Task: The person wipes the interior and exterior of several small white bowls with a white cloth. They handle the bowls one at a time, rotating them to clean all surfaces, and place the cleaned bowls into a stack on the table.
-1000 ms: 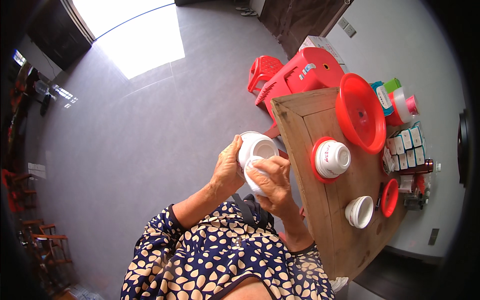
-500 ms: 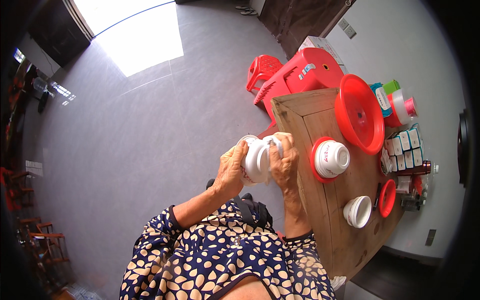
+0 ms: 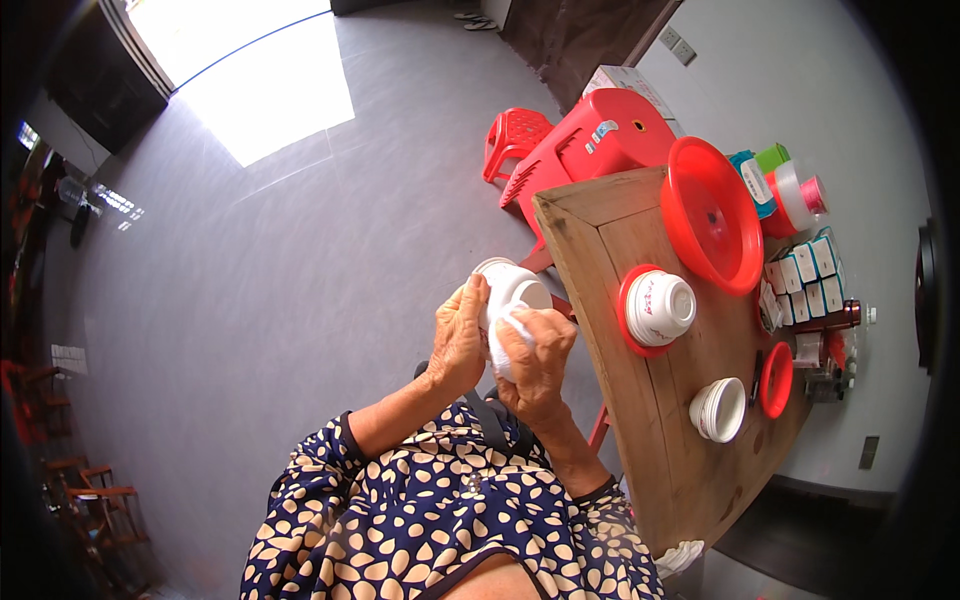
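My left hand grips a white bowl by its side, its base turned toward the right. Pressed against the bowl's outside is a white cloth, bunched in the closed fingers of my right hand. Both hands are over the floor, just left of the wooden table. On that table, upside-down white bowls with red markings sit stacked on a red plate. Nearer to me lies another stack of white bowls, with the opening facing right.
A large red basin rests at the table's far end. Beside the wall stand small white boxes and a red dish. Red plastic stools are beyond the table. A crumpled white cloth hangs at its near corner.
My right hand has moved left and nearer with the cloth, from the bowl's base side across its outside. My left hand still holds the bowl. The view has shifted slightly.
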A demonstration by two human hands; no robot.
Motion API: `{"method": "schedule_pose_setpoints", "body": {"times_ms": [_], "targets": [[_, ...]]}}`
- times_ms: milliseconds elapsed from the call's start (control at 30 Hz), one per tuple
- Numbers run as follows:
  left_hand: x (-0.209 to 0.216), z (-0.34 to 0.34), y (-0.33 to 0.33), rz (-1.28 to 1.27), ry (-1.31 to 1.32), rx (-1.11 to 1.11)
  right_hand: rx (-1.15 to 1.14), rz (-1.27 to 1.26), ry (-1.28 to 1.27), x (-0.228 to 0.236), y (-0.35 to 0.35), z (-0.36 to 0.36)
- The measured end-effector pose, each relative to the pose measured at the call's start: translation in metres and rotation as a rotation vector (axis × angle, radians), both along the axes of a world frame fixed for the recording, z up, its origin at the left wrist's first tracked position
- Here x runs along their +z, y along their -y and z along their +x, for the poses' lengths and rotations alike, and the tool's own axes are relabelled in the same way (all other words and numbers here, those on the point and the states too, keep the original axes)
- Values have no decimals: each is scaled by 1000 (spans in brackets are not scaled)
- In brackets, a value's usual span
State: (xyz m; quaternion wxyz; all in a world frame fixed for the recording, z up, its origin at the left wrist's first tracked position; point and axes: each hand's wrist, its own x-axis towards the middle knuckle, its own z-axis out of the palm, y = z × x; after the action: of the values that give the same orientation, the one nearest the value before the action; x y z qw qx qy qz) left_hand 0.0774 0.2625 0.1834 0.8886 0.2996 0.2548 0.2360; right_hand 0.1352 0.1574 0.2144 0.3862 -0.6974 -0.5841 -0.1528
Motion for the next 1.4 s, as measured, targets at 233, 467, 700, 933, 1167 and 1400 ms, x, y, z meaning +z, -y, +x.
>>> {"method": "schedule_pose_setpoints", "body": {"times_ms": [233,467,700,933,1167,1400], "targets": [[0,-15,-2,401,-118,-126,71,-68,72,23,-15,5],[9,-25,0,573,-227,-111,121,-77,-296,27,-23,33],[6,-35,5,560,-95,-192,259,-43,-1066,5,-7,63],[25,-26,-14,517,-37,-579,475,-70,-766,6,-3,75],[43,-20,-17,686,-70,-491,245,-50,-285,35,-8,42],[40,-24,-10,629,-38,-443,194,52,-757,6,-6,64]]}}
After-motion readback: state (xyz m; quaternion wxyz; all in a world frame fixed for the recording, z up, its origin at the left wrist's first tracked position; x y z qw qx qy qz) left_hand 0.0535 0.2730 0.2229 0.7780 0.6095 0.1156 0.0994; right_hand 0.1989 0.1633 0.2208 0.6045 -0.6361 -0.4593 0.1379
